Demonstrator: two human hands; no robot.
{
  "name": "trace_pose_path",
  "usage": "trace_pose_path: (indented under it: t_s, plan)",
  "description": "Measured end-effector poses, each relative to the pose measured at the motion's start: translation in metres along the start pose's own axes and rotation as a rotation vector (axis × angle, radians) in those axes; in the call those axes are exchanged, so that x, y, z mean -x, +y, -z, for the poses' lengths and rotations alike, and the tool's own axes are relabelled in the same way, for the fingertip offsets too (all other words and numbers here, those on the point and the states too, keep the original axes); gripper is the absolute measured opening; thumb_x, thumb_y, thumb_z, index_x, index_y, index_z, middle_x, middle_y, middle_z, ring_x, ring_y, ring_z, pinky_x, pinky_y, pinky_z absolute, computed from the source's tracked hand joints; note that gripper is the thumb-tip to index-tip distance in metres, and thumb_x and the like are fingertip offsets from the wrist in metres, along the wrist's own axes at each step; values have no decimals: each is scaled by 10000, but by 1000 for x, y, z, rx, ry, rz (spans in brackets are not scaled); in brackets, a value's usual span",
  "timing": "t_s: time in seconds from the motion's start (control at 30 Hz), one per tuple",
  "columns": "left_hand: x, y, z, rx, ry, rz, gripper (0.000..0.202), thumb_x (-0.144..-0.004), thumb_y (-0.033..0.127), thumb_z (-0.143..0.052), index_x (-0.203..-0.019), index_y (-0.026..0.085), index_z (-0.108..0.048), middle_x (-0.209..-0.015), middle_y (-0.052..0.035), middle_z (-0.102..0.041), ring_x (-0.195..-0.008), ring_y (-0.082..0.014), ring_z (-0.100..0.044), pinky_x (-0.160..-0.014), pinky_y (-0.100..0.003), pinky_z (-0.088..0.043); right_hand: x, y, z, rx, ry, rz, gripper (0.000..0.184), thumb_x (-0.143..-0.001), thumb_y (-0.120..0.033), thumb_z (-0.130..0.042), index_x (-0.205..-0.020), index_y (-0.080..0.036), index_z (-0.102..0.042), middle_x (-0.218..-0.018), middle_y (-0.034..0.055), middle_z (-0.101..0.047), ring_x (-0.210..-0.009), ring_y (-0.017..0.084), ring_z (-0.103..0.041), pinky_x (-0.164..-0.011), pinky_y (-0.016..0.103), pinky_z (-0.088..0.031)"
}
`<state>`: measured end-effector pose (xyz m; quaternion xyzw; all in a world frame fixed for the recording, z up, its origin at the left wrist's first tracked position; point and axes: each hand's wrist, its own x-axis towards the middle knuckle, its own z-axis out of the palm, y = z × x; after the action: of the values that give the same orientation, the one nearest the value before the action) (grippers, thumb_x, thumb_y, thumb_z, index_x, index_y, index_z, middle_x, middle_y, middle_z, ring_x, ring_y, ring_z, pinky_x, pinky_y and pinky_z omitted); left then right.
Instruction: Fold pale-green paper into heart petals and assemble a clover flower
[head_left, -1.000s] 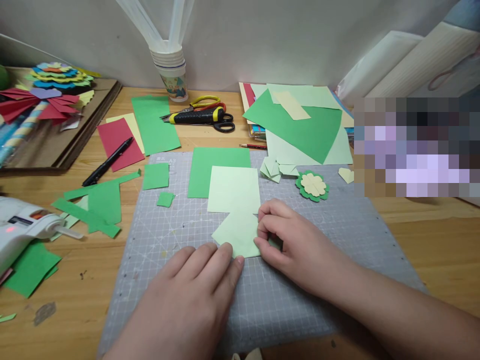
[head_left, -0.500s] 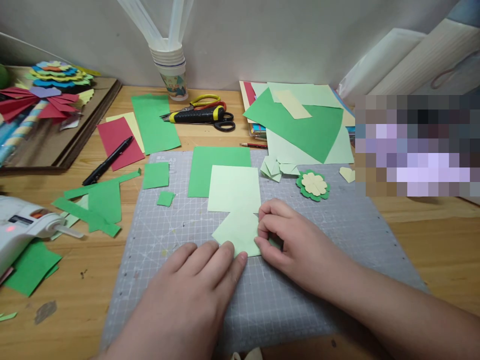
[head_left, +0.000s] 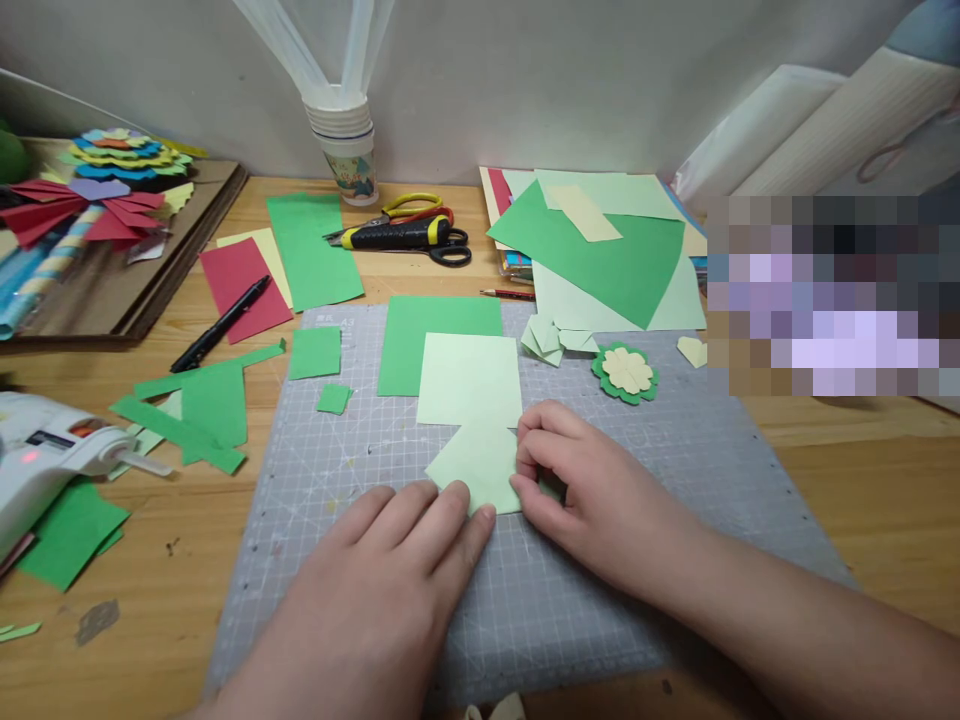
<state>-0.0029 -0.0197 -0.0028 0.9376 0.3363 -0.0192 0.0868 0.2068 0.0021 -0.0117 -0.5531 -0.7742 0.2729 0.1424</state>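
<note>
A folded piece of light green paper [head_left: 480, 465] lies on the grey cutting mat [head_left: 360, 640], one corner pointing left. My left hand [head_left: 397, 560] holds its lower left edge, the thumb and index fingertips pressed on the paper. At the right edge of the same paper, my right hand [head_left: 577, 480] is closed in a pinch with curled fingers. Just beyond is a light green square [head_left: 469, 380], which partly covers a darker green sheet [head_left: 401, 345]. Folded pale green pieces [head_left: 544, 340] and a layered paper flower [head_left: 628, 373] sit to the right.
A white glue gun [head_left: 56, 460] and green scraps [head_left: 217, 405] lie left, near a black pen [head_left: 221, 322]. Behind are paper cups [head_left: 351, 165], scissors [head_left: 450, 247], a black-and-yellow cutter [head_left: 394, 235] and stacked paper sheets [head_left: 600, 270]. A pale paper heart [head_left: 691, 351] lies right.
The view has shifted very slightly, so the surroundings sit a little lower and further right. Both hands keep their places on the light green paper.
</note>
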Motion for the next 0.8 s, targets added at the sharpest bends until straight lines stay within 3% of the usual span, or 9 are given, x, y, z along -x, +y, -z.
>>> trace_pose_path:
  t_s: [0.1, 0.2, 0.33, 0.47, 0.63, 0.8]
  plan:
    - [0, -1, 0, 16, 0, 5, 483, -831, 300, -531, -1304, 199, -547, -1213, -60, -643, -1051, -278, -545, -891, -416, -394, 11, -10, 0, 143, 59, 89, 118, -848, -149, -502, -795, -179, -603, -852, 58, -576, -765, 195, -541, -645, 321, -402]
    - [-1, -1, 0, 32, 1, -3, 470, -836, 314, -526, -1291, 197, -554, -1240, -69, -628, -1076, -280, -539, -907, -418, -391, 25, -21, -6, 294, 85, 225, 222, -899, -219, -466, -919, -197, -687, -654, 23, -602, -594, 190, -551, -549, 337, -346]
    - [-1, 0, 0, 39, -5, -8, 468, -848, 275, -500, -1307, 196, -538, -1216, -56, -641, -1054, -266, -545, -894, -405, -393, 37, -25, -18, 462, 107, 287, 328, -885, -179, -449, -1094, -103, -690, -658, 59, -684, -533, 208, -615, -470, 353, -341]
    - [1, -1, 0, 47, -12, -4, 495, -835, 283, -512, -1322, 195, -525, -1203, -60, -644, -1045, -270, -547, -890, -406, -389, 44, -23, -15, 627, -6, 293, 367, -830, -157, -494, -1125, -67, -694, -554, 71, -664, -407, 219, -590, -377, 361, -298]
    - [-1, 1, 1, 26, 3, -8, 453, -843, 289, -531, -1286, 201, -556, -1210, -70, -633, -1061, -269, -538, -895, -399, -378, 50, -21, -3, 687, -175, 238, 509, -641, -138, -582, -1122, -23, -699, -540, 129, -673, -329, 233, -564, -315, 345, -168]
    - [-8, 5, -2, 10, 43, 59, 365, -929, 292, -470, -1283, 295, -560, -1092, -34, -650, -968, -242, -543, -802, -368, -385, 48, -20, -2, 676, -183, 233, 556, -611, -140, -634, -1139, 28, -675, -555, 156, -682, -332, 230, -566, -305, 333, -152]
